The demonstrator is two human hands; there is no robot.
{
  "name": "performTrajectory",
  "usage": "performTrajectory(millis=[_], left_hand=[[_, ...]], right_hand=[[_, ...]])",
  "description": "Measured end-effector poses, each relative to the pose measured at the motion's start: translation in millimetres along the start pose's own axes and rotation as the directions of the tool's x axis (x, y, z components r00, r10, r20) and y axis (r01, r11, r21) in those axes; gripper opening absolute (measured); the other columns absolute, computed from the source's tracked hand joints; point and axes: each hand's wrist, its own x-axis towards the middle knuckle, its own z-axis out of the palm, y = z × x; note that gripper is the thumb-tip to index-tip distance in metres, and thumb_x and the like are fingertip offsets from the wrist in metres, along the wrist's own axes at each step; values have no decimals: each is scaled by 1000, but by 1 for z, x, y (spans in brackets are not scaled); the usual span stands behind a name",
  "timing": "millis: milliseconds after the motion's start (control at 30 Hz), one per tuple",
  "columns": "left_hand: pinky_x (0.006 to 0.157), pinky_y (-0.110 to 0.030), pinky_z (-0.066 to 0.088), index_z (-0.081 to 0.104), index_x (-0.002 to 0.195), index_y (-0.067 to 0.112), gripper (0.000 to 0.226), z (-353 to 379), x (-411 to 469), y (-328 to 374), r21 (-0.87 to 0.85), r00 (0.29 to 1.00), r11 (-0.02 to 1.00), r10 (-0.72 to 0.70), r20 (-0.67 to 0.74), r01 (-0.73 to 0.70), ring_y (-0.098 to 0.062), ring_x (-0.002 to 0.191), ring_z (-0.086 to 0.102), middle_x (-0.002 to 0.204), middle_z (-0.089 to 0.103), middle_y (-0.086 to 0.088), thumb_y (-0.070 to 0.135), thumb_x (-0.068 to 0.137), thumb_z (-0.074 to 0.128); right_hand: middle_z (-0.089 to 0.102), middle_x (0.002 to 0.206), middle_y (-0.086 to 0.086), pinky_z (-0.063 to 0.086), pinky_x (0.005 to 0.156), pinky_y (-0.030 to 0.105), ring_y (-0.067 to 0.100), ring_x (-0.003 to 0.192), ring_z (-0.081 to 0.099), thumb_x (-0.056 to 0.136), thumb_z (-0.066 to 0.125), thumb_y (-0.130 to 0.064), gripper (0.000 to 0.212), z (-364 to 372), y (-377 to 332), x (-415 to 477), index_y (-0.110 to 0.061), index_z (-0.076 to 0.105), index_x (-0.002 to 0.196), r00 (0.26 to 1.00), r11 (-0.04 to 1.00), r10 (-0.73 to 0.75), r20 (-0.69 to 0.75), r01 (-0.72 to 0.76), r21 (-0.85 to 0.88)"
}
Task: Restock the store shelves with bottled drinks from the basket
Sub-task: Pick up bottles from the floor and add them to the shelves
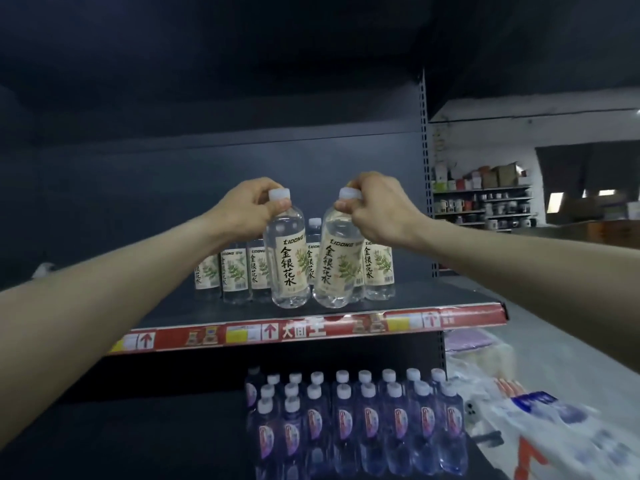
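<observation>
Nearest, at the bottom of the frame: the lower shelf (156,427), dark, with a block of purple-labelled bottles (356,420) at bottom centre. They stand in tight rows, white caps up. Just right of them, in the lower right corner, crumpled white plastic bags (554,427) with red and blue print lie in a heap.

Both bare forearms reach inward from the lower left and the right edge toward mid-frame. Left hand (247,206): thumb and curled fingers pinch the white cap of the left bottle (289,268). Right hand (377,209): same grip, fingertips closed round the cap of the right bottle (337,268). Both bottles are clear, with a cream label, green leaf sprig and black characters. The left bottle is near upright; the right bottle leans a little, cap toward the right. Their lower halves almost touch. The bases are at the front of the upper shelf (433,292), just behind the red price strip (311,329). Cannot tell whether they rest on the board or hang just above it.

Directly behind, centre frame: a back row (239,271) of the same cream-labelled bottles, upright and packed side by side, partly hidden by the two held ones.

Further back, a dark blue-grey back panel (173,202) fills the upper left and centre. A slotted upright (424,168) ends the bay right of centre. Beyond it, at upper right, far shelves (485,206) hold mugs and small boxes, too small to tell apart.
</observation>
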Motion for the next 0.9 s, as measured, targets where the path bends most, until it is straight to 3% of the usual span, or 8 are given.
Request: performTrajectory(millis=[167, 300, 400, 533, 600, 700, 767, 900], left_hand=[[100, -44, 54, 65, 125, 20, 26, 10, 14, -35, -28, 997, 1000, -1, -81, -1, -14, 107, 68, 114, 72, 4, 29, 100, 66], [97, -42, 55, 63, 126, 24, 27, 9, 27, -55, -22, 999, 999, -33, -19, 33, -14, 109, 68, 118, 72, 6, 34, 101, 63], [88, -40, 58, 62, 127, 20, 26, 16, 35, -63, -62, 995, 994, -83, 56, 87, -18, 106, 69, 119, 71, 2, 32, 104, 60], [72, -34, 54, 62, 129, 18, 27, 27, 48, -75, -91, 989, 987, -128, 73, 134, -13, 90, 63, 116, 66, 0, 32, 106, 56], [71, -31, 50, 63, 130, 18, 29, 36, 54, -81, -150, 988, 977, -149, 42, 154, -14, 94, 62, 122, 66, -2, 30, 105, 57], [87, -34, 50, 59, 140, 19, 37, 52, 56, -91, -236, 982, 957, -184, -51, 167, -20, 114, 61, 134, 63, -3, 31, 105, 57], [99, -37, 48, 57, 143, 20, 40, 62, 51, -94, -298, 976, 941, -196, -99, 159, -20, 122, 59, 137, 61, 0, 35, 106, 56], [117, -50, 39, 40, 155, 25, 50, 82, 37, -100, -344, 973, 918, -226, -48, 196, -23, 140, 48, 151, 51, -1, 37, 108, 50]], right_hand=[[70, 98, 14, 54, 72, 35, 28, 92, 69, 99, 67, -22, 29, 38, 1, 23, 7, 69, 102, 998, 1000, 6, 60, -7, 21], [70, 93, 23, 48, 58, 27, 39, 87, 66, 101, 63, -19, 34, 68, 7, 37, 15, 66, 96, 994, 1000, 19, 104, -18, -4], [73, 99, 11, 61, 75, 33, 26, 91, 71, 99, 63, -20, 25, 86, 13, 57, 3, 71, 97, 994, 999, 34, 107, -33, -12], [59, 106, 14, 51, 80, 31, 28, 92, 61, 96, 69, -33, 35, 101, 18, 86, -3, 65, 114, 990, 994, 91, 104, -84, -71], [55, 108, 15, 50, 81, 31, 30, 91, 57, 97, 67, -34, 37, 112, 25, 96, -4, 63, 119, 987, 988, 121, 107, -109, -108], [63, 110, 18, 56, 86, 36, 35, 91, 63, 96, 64, -30, 31, 127, 39, 109, -5, 67, 112, 984, 981, 164, 69, -156, -115], [68, 105, 20, 56, 81, 34, 36, 83, 62, 94, 61, -27, 23, 132, 43, 113, -7, 70, 101, 982, 978, 184, 43, -179, -110], [67, 104, 18, 57, 83, 36, 37, 86, 63, 96, 61, -26, 23, 135, 42, 109, -10, 73, 105, 980, 975, 197, 38, -192, -111]])
